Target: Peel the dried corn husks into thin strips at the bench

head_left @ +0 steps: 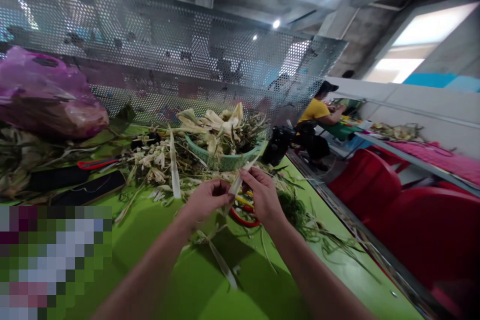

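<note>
A pale strip that looks like dried corn husk (237,185) is pinched between my two hands, slanting up to the right. My left hand (206,201) grips its lower end, while my right hand (263,194) has thumb and fingers closed on it higher up. Just beneath them lies something with red looped handles (244,219), partly covered by my hands. Behind stands a green basket (213,160) heaped with dry husks (221,127). One pale strip (174,167) rises left of the basket, and another strip (223,263) lies on the green table (150,260) nearer me.
Husk scraps (153,165) litter the table around the basket. At left are a purple plastic bag (48,95), a red-handled tool (98,163) and a dark flat object (90,189). A perforated metal screen (161,50) stands behind. Red chairs (423,240) and a seated person (315,110) are to the right.
</note>
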